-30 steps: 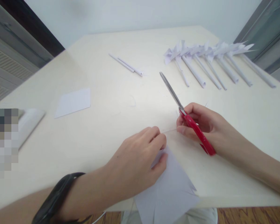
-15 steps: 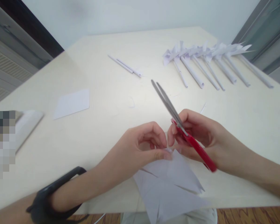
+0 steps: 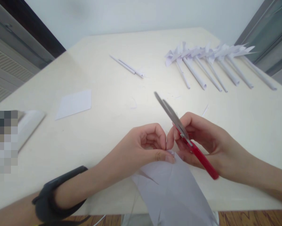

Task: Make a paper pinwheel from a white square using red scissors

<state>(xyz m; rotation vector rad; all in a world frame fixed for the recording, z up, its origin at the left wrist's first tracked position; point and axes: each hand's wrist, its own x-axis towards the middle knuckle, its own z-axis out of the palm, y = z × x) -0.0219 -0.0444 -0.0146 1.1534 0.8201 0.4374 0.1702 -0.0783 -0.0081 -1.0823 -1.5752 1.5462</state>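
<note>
A white paper sheet [image 3: 178,191] with slits cut into it hangs over the table's front edge. Its upper corner is pinched between the thumb and fingers of my left hand [image 3: 150,142]. My right hand [image 3: 202,147] is closed around red-handled scissors [image 3: 203,160], whose blades point up and to the left, a little apart at the tips. The right fingertips meet the left ones at the paper's corner; whether they also grip the paper is hidden. A black band [image 3: 61,191] circles my left wrist.
Several paper pinwheels [image 3: 209,56] on rolled sticks lie in a row at the back right. Two rolled paper sticks [image 3: 128,66] lie at the back middle. A flat paper piece [image 3: 74,104] is at left, and thin paper scraps [image 3: 134,103] are scattered mid-table. A pale slab [image 3: 32,125] sits far left.
The scissors have dipped slightly, their tips lower than before. The slit paper has shifted and hangs lower, its right-hand slit turned out of sight. Both hands stay together at its corner.
</note>
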